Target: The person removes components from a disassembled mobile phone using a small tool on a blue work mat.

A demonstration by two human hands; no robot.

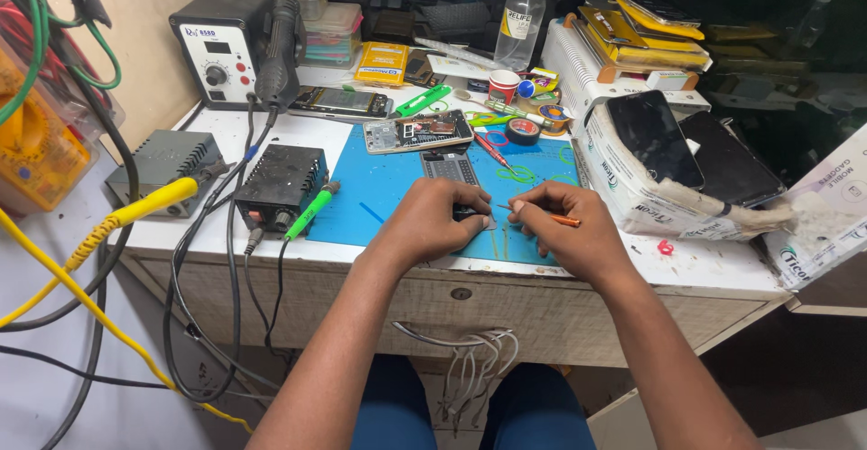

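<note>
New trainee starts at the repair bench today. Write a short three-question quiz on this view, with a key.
1. True or false: the right hand holds a thin orange-handled tool.
2. What does the left hand press down on? A) a small dark part on the blue mat B) the roll of black tape C) the clear bottle
3. Fill in: the opened phone lies at the far edge of the mat, ______ the hands.

Key
1. True.
2. A.
3. Beyond: it lies farther from the person, untouched by either hand.
</note>
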